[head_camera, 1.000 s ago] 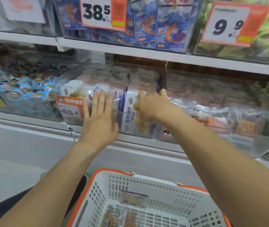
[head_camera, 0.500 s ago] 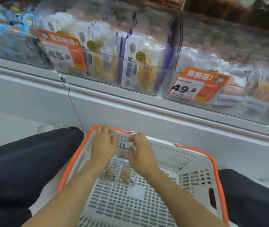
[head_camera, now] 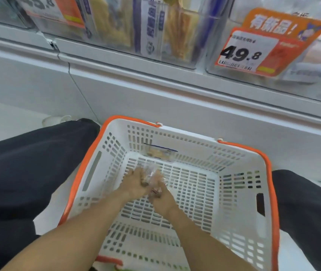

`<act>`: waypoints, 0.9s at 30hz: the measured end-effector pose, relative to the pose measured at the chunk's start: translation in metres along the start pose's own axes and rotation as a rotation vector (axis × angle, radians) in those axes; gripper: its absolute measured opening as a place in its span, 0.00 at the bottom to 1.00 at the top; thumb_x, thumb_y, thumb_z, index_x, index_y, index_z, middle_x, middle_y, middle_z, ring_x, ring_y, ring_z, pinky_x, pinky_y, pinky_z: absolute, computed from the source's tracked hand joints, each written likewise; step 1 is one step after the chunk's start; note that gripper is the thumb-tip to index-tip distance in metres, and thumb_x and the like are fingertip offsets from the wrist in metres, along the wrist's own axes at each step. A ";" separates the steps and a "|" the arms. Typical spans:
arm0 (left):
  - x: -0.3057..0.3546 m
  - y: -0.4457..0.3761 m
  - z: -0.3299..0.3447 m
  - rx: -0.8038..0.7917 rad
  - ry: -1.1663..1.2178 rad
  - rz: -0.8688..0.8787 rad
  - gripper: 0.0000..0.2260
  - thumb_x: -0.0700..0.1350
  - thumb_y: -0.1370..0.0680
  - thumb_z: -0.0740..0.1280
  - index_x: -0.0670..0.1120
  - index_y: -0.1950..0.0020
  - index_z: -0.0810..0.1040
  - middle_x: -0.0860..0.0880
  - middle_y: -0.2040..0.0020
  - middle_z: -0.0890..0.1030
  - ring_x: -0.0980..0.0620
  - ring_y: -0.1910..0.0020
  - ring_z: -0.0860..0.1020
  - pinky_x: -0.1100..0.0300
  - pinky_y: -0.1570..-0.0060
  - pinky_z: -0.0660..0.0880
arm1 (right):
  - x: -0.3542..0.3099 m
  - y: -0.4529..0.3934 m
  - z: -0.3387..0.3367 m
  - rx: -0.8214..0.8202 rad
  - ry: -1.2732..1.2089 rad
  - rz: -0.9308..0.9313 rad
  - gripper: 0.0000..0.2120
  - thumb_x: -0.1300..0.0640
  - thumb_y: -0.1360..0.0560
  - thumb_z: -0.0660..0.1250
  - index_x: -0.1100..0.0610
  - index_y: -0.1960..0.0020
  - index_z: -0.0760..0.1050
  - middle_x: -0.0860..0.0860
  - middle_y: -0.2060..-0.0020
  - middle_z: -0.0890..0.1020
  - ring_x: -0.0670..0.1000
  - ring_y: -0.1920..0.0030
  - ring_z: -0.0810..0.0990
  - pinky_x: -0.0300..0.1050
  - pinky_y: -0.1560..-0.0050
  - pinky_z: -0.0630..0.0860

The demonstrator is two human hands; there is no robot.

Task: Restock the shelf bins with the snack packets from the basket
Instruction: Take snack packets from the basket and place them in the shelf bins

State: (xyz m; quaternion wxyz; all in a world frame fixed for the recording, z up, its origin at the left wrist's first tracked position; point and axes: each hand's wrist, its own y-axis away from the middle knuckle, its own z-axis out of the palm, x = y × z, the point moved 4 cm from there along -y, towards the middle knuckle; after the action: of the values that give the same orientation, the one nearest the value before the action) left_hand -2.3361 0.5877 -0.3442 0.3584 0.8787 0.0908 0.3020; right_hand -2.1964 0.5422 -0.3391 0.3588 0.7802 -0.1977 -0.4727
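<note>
The white basket with an orange rim stands on the floor between my knees. Both hands are down inside it, close together. My left hand and my right hand curl round a bunch of clear snack packets with brown pieces, held between them just above the basket floor. The view is blurred here. One more clear packet with a dark blue top edge leans on the basket's far wall. Above, the clear shelf bin holds upright white-and-blue packets of yellow strips.
A second clear bin to the right carries an orange price tag reading 49.8. Another tag hangs at the top left. The white shelf base runs behind the basket. My dark trouser legs flank the basket.
Both hands left the shelf bin and dropped into the basket. Since half a second ago they moved from the far rim to the basket floor and closed on the packets there. The view tilted down.
</note>
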 end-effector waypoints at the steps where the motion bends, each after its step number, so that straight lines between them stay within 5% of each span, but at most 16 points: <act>1: 0.003 0.004 0.003 -0.011 0.062 -0.001 0.29 0.62 0.27 0.70 0.46 0.37 0.66 0.46 0.45 0.73 0.49 0.48 0.74 0.55 0.48 0.75 | 0.000 0.001 0.003 -0.015 -0.046 -0.002 0.29 0.58 0.23 0.69 0.49 0.25 0.63 0.51 0.37 0.77 0.53 0.39 0.78 0.46 0.39 0.76; 5: 0.009 0.016 0.012 -0.062 0.187 -0.047 0.25 0.53 0.27 0.76 0.46 0.41 0.66 0.49 0.57 0.78 0.55 0.61 0.77 0.63 0.65 0.73 | 0.005 0.006 0.015 -0.133 -0.316 0.067 0.22 0.66 0.22 0.66 0.44 0.36 0.69 0.49 0.52 0.79 0.67 0.46 0.79 0.50 0.53 0.79; 8: 0.014 0.022 0.012 -0.231 0.349 -0.091 0.14 0.50 0.27 0.74 0.46 0.47 0.75 0.45 0.55 0.81 0.51 0.58 0.80 0.50 0.57 0.80 | 0.009 0.007 0.010 -0.125 -0.482 0.056 0.17 0.69 0.24 0.68 0.48 0.45 0.76 0.55 0.49 0.82 0.65 0.45 0.81 0.62 0.44 0.80; 11: 0.037 0.036 -0.004 -0.424 0.669 -0.082 0.11 0.51 0.26 0.74 0.49 0.47 0.83 0.44 0.49 0.85 0.46 0.47 0.83 0.51 0.47 0.80 | -0.002 0.007 -0.009 -0.200 -0.471 -0.018 0.23 0.63 0.35 0.79 0.47 0.44 0.81 0.53 0.43 0.84 0.53 0.41 0.82 0.57 0.38 0.79; 15: 0.048 0.038 -0.044 -0.246 0.707 -0.001 0.26 0.41 0.28 0.75 0.52 0.33 0.74 0.48 0.44 0.84 0.47 0.46 0.83 0.52 0.49 0.80 | -0.035 0.012 -0.048 -0.261 -0.348 -0.079 0.21 0.57 0.31 0.79 0.51 0.39 0.80 0.49 0.42 0.84 0.49 0.40 0.82 0.48 0.41 0.78; 18: 0.050 0.042 -0.059 -0.334 0.734 0.087 0.20 0.38 0.20 0.67 0.57 0.32 0.75 0.51 0.40 0.83 0.47 0.39 0.80 0.51 0.39 0.77 | -0.050 0.012 -0.083 -0.038 -0.357 -0.128 0.19 0.60 0.30 0.79 0.61 0.42 0.78 0.54 0.46 0.85 0.54 0.45 0.84 0.49 0.46 0.81; 21: 0.064 0.053 -0.069 -0.392 0.804 0.140 0.17 0.35 0.18 0.63 0.51 0.34 0.77 0.48 0.39 0.83 0.47 0.38 0.80 0.51 0.38 0.76 | -0.058 0.017 -0.104 0.014 -0.461 -0.144 0.26 0.62 0.32 0.80 0.56 0.38 0.74 0.55 0.44 0.82 0.56 0.46 0.84 0.53 0.46 0.81; 27: 0.083 0.054 -0.065 -0.112 0.917 0.088 0.09 0.42 0.22 0.69 0.39 0.45 0.82 0.39 0.46 0.85 0.43 0.46 0.84 0.48 0.41 0.79 | -0.072 0.029 -0.122 0.067 -0.633 -0.153 0.26 0.74 0.33 0.75 0.60 0.38 0.74 0.58 0.51 0.82 0.56 0.58 0.84 0.47 0.62 0.80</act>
State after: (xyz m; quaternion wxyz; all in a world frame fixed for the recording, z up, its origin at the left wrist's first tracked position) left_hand -2.3114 0.6170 -0.2321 0.3151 0.6366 0.1860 0.6789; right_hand -2.1224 0.6154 -0.2386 0.2170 0.6184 -0.2556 -0.7108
